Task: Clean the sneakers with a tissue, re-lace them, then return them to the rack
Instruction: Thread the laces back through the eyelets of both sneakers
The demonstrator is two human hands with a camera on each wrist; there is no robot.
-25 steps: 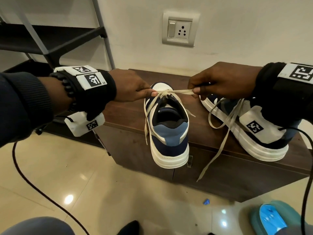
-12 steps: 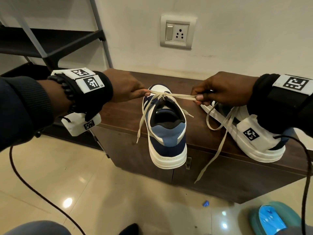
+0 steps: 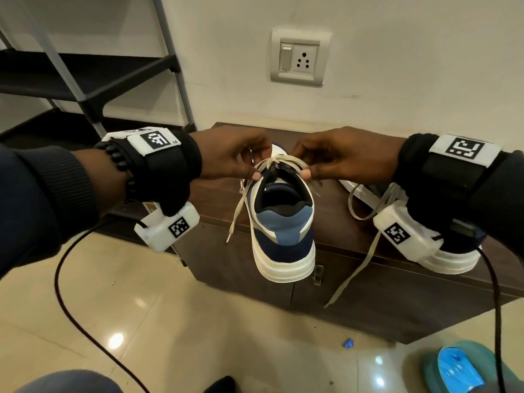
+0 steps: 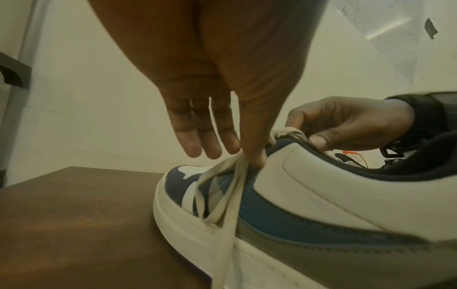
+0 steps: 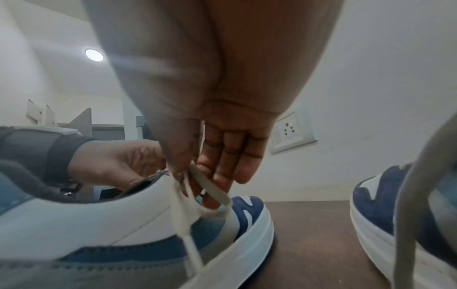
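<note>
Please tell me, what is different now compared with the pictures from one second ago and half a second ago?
Both hands moved inward: the left hand and right hand, earlier pulling the lace out taut to each side, now sit close together above the near sneaker, each still pinching the lace. The lace between them went slack. The near sneaker, the second sneaker and the wooden cabinet stayed put.

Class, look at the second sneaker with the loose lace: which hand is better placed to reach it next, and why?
Likely the right hand. The second sneaker sits on the cabinet directly under the right wrist, its loose lace hanging there. The left hand would have to cross the near sneaker.
</note>
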